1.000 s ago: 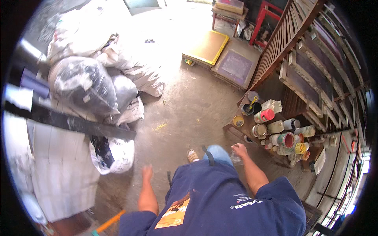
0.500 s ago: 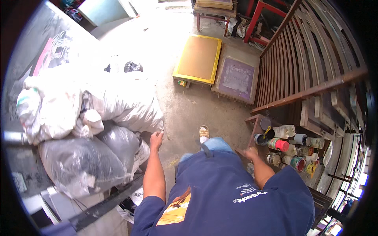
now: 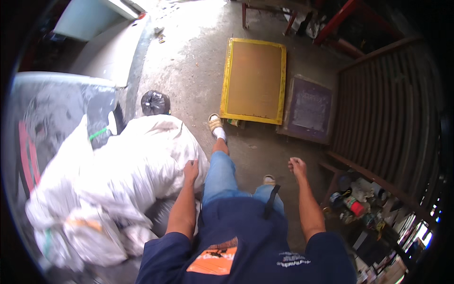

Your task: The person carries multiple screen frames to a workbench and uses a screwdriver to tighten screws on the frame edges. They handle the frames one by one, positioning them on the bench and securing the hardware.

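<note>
My left hand (image 3: 191, 171) hangs loosely fisted in front of the edge of a big white sack (image 3: 156, 142); whether it touches the cloth I cannot tell, and nothing shows in it. On the other side, my right hand (image 3: 297, 166) is held out over the floor, fingers curled in, with no object visible in them. Between the hands my left leg is stretched forward, and its tan sandal (image 3: 215, 121) is beside a yellow-framed screen panel (image 3: 254, 80). My right foot, also in a sandal (image 3: 269, 180), is farther back.
A purple panel (image 3: 309, 106) lies right of the yellow-framed one. Wooden slatted racking (image 3: 378, 113) lines the right, with paint cans and a red-lidded jar (image 3: 355, 207) below. A black plastic bag (image 3: 155, 102) and a green-handled brush (image 3: 100, 133) lie beyond the sacks at left.
I have stepped forward, my left leg swinging out ahead. The panels and sacks now appear nearer, and the paint cans have slid back to the lower right. My right hand has come forward.
</note>
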The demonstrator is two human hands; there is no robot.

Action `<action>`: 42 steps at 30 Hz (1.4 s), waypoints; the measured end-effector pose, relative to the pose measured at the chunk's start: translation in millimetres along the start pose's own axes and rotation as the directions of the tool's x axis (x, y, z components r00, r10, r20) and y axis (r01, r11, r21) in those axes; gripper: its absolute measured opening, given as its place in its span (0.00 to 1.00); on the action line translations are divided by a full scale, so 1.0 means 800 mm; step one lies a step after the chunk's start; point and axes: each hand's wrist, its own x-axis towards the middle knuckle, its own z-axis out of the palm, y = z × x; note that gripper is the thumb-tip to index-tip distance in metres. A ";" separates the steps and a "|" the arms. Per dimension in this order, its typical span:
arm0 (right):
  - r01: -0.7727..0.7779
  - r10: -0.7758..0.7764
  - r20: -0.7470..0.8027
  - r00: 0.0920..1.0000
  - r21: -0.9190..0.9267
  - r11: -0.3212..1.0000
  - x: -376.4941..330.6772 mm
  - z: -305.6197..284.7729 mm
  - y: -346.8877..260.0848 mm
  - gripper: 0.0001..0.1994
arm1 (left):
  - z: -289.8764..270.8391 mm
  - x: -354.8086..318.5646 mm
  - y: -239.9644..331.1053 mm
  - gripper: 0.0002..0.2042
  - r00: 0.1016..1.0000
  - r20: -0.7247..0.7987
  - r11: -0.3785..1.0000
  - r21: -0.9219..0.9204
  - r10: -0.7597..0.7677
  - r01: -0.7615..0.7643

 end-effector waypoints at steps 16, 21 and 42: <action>-0.430 0.501 -0.062 0.863 0.428 0.795 0.349 0.315 0.036 0.27 | 0.306 0.542 0.096 0.30 0.946 0.289 0.981 -0.163 0.146 -0.102; -0.428 0.499 -0.040 0.866 0.456 0.780 0.410 0.347 0.066 0.33 | 0.365 0.562 0.066 0.36 0.951 0.308 0.985 -0.158 -0.019 0.071; 0.207 0.289 -0.346 0.893 0.884 0.419 0.311 0.218 -0.073 0.42 | 0.238 0.260 0.264 0.20 0.966 0.192 0.952 -0.286 0.171 -0.111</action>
